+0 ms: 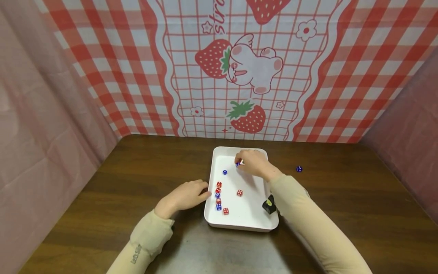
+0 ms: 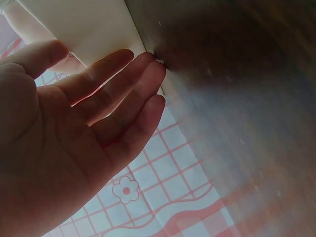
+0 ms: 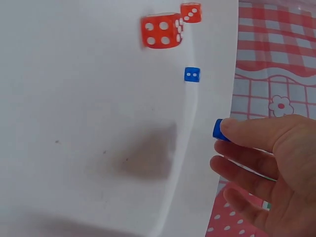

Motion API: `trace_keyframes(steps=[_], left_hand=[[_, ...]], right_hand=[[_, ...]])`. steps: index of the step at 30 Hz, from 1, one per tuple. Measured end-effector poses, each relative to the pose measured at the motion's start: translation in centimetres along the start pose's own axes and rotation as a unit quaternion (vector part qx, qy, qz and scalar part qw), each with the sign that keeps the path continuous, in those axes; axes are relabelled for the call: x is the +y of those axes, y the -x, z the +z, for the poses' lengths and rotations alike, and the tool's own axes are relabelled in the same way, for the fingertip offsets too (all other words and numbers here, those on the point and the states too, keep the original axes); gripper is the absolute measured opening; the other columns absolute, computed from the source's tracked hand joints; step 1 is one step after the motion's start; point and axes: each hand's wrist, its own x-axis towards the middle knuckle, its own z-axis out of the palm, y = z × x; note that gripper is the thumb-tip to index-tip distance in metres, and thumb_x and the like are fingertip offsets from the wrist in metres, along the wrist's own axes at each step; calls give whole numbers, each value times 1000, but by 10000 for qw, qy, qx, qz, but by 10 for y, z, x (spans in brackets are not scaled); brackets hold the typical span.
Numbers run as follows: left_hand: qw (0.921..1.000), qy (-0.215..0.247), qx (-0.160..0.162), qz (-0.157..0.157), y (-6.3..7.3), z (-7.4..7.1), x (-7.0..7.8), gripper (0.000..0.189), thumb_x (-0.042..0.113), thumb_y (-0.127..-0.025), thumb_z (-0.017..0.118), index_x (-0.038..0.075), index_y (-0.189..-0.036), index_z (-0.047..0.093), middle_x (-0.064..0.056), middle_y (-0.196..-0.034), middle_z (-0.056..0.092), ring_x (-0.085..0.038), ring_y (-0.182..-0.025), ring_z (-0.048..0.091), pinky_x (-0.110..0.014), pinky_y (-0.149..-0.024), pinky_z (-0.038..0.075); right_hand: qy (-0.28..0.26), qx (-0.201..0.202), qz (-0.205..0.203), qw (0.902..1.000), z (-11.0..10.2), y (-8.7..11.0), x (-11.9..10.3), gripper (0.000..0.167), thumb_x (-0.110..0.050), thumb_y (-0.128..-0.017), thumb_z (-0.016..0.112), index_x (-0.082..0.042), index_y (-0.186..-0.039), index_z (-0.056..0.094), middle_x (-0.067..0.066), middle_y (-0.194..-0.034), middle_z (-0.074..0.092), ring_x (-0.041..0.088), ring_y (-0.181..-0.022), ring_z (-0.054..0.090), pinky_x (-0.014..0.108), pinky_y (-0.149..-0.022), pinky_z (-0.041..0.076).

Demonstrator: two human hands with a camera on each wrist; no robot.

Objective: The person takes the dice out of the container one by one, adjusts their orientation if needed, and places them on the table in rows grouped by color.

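Note:
Over the far part of a white tray (image 1: 246, 223), my right hand (image 1: 254, 164) pinches a blue die (image 3: 219, 130) between thumb and index finger. Another blue die (image 1: 224, 172) lies in the tray to its left. Along the tray's left side runs a row of red and blue dice, among them a red die (image 1: 219, 184) and a blue die (image 1: 219, 207). One red die (image 1: 240, 193) sits by itself near the middle, and another red die (image 1: 226, 211) is at the near left. My left hand (image 2: 84, 113) rests against the tray's left wall, its fingers extended and a little bent.
A small black object (image 1: 269, 204) with a yellow-green mark is at the tray's right side, beside my right sleeve. Outside the tray, a blue die (image 1: 299, 169) lies on the wooden table (image 1: 137, 167) to the right. A strawberry-print cloth (image 1: 253, 76) hangs behind the table.

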Motion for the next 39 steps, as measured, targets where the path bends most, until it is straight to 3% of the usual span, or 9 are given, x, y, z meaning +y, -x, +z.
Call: trace_keyframes(steps=[12,22,39], left_hand=[[10000,-3,-5,15,0,0,0,24,30,-91,52,9,-94,61,-2,-83,55,-15,-71,50,-35,-68,43],[10000,31,2,-60,1,3,-1,23,30,-91,52,9,-95,61,-2,-83,55,-15,-71,51,-35,-69,44],[9999,50,-79,-79,1,-1,2,22,30,-92,51,9,-93,60,-2,-82,53,-15,-70,49,-34,-67,42]], right_hand=[[-161,115,1,9998,-15,6,3,10,-18,-84,64,-14,-92,67,1,-88,66,15,-80,59,35,-73,47],[-220,169,-20,9996,-26,15,6,16,-18,-86,62,-10,-99,67,3,-92,66,17,-82,60,37,-74,47],[-171,425,226,9987,-39,37,37,16,-20,-85,64,-13,-98,66,0,-87,65,15,-77,58,36,-69,46]])
